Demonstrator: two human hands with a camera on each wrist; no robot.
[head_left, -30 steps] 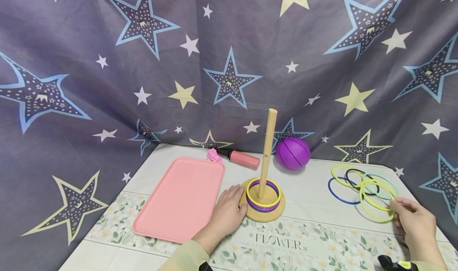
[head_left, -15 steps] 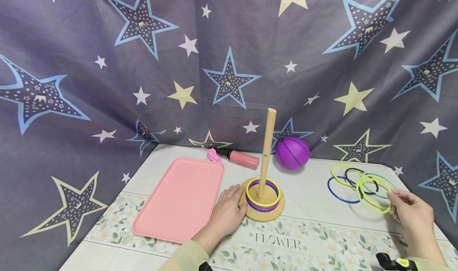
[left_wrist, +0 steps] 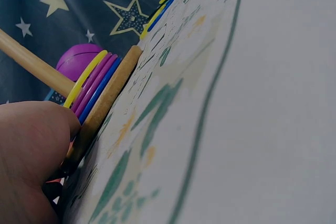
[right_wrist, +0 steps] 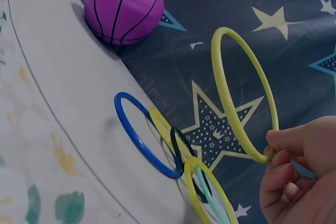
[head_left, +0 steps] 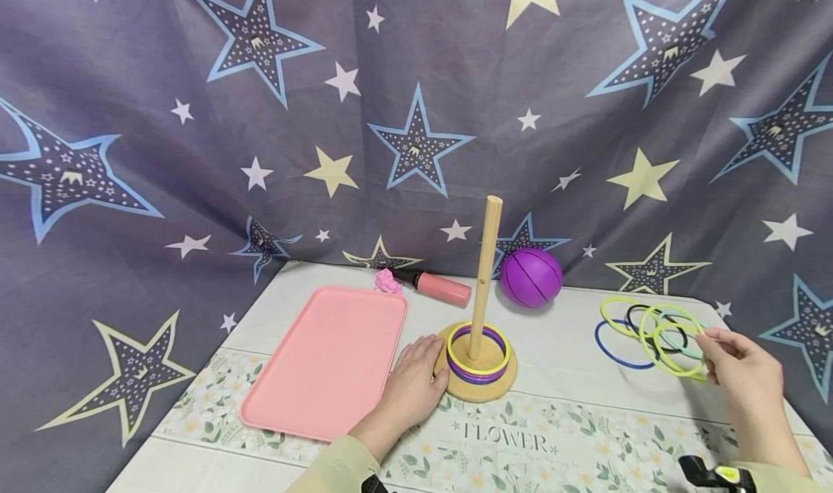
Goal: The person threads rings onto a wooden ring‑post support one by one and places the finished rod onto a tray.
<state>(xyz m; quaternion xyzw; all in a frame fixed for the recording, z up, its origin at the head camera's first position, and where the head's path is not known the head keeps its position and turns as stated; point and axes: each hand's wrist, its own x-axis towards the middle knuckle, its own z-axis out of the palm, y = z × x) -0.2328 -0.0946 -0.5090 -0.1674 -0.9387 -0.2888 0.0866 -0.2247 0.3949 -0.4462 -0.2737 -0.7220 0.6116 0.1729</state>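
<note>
Post [head_left: 488, 262] stands upright on its round base [head_left: 480, 394], with stacked rings [head_left: 479, 380] around its foot. Well to the right of the post, the right hand [right_wrist: 299, 169] pinches a yellow ring [right_wrist: 226, 95], raised near the loose rings [right_wrist: 177, 141]. Left of the post, I see the left hand [head_left: 411, 388] at the base's edge, fingers stretched and close together. Behind the post, to the right, is a ball [head_left: 531, 277].
</note>
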